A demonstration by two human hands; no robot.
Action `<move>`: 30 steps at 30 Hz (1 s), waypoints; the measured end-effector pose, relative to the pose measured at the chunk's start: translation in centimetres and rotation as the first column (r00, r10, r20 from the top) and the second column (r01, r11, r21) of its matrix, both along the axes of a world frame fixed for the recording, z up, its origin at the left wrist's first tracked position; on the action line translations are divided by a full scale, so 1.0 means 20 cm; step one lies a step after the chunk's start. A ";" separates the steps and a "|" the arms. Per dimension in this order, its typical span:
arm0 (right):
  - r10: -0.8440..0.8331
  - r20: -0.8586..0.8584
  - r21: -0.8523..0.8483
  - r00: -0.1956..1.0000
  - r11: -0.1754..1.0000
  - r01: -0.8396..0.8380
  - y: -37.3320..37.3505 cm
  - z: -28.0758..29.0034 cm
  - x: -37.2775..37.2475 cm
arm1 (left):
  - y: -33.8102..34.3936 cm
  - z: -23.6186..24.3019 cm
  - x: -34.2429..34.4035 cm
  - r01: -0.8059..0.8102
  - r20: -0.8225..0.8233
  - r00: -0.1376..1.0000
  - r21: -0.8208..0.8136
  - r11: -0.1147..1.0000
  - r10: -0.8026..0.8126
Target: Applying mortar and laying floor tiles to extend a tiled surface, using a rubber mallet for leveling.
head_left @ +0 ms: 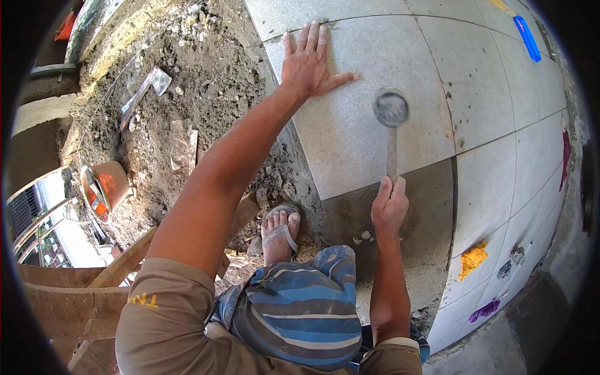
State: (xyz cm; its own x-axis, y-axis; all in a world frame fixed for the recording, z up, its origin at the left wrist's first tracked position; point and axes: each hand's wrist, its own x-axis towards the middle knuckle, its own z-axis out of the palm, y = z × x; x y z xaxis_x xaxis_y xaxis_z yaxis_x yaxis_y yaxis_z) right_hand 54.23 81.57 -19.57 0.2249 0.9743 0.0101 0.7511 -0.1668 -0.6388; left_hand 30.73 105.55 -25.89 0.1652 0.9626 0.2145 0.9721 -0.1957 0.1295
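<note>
My left hand [309, 61] lies flat, fingers spread, on the far left corner of a large grey stone tile [350, 134]. My right hand [389, 206] grips the handle of a mallet [391, 111], whose round grey head hangs over the middle of that tile. The tile's near edge borders a strip of wet dark mortar [415, 215]. My sandalled foot [280, 234] stands on the rubble beside the tile's left edge.
More laid tiles [500, 106] run to the right, with yellow and purple scraps near their front edge. Loose dirt and rubble [187, 94] lie left, with a trowel [145, 90], an orange bucket [106, 187] and wooden planks [75, 294]. A blue level [527, 37] rests far right.
</note>
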 end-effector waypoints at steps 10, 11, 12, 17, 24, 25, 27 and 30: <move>0.061 -0.044 0.014 0.997 0.998 -0.060 -0.12 0.07 0.03 | 0.01 -0.01 0.01 0.010 0.019 1.000 0.002 1.000 -0.010; 0.077 0.014 -0.046 0.997 0.996 -0.077 -0.13 0.06 0.04 | 0.01 -0.01 0.00 0.004 0.009 1.000 -0.005 1.000 -0.004; 0.082 0.037 -0.026 0.996 0.996 -0.081 -0.14 0.05 0.06 | 0.01 -0.02 0.00 0.014 0.032 0.999 0.019 1.000 -0.015; 0.207 0.167 -0.017 0.964 0.978 -0.207 -0.20 0.04 0.09 | 0.01 -0.01 -0.01 0.015 -0.004 1.000 -0.003 1.000 -0.015; 0.145 0.198 -0.152 0.969 0.982 -0.115 -0.26 0.07 0.09 | 0.01 0.06 0.03 -0.011 -0.091 0.996 -0.132 0.991 -0.001; 0.170 0.141 -0.213 0.975 0.967 -0.138 -0.27 0.08 0.09 | 0.01 0.08 0.04 0.020 -0.073 0.997 -0.109 0.994 -0.029; 0.121 0.131 -0.215 0.984 0.972 -0.091 -0.26 0.08 0.09 | 0.01 0.10 0.04 -0.009 -0.106 0.994 -0.154 0.988 -0.007; 0.078 0.064 -0.232 0.995 0.971 -0.062 -0.24 0.10 0.09 | 0.01 0.11 0.05 -0.008 -0.107 0.994 -0.148 0.989 -0.008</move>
